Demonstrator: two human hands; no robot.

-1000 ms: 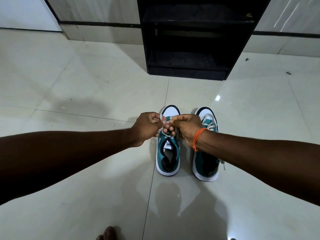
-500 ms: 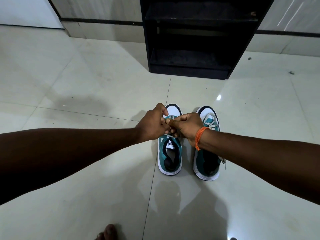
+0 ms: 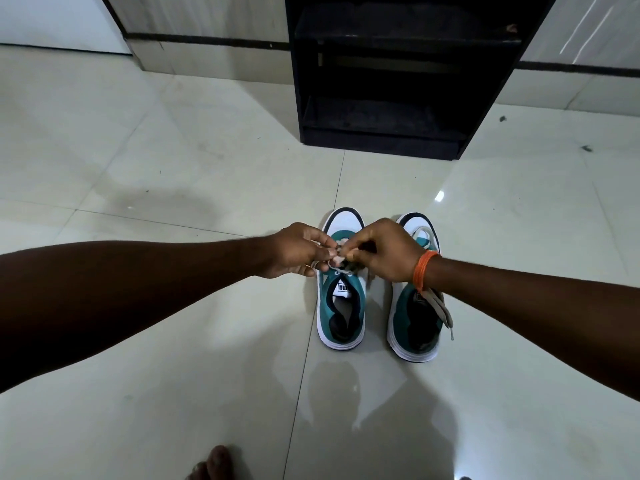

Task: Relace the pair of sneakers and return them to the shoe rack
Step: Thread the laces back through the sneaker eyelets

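Two teal and white sneakers stand side by side on the tiled floor, toes pointing away from me. Over the left sneaker [image 3: 341, 317], my left hand [image 3: 298, 251] and my right hand [image 3: 384, 251] meet, each pinching a piece of its pale grey lace [image 3: 341, 252]. The fingertips touch above the tongue and hide most of the lacing. The right sneaker [image 3: 414, 320] has a loose lace end [image 3: 441, 310] trailing over its outer side. An orange thread band circles my right wrist. The black shoe rack [image 3: 391, 74] stands straight ahead beyond the shoes.
Glossy pale floor tiles [image 3: 173, 168] stretch all around. The rack's two dark shelves face me, against a wall with a dark skirting line. My bare toes [image 3: 216, 462] show at the bottom edge. Small dark specks lie on the floor at the far right.
My hands have shifted slightly, from pressed together to fingertips pinching the lace between them. The view has tilted a little. Neither sneaker has moved.
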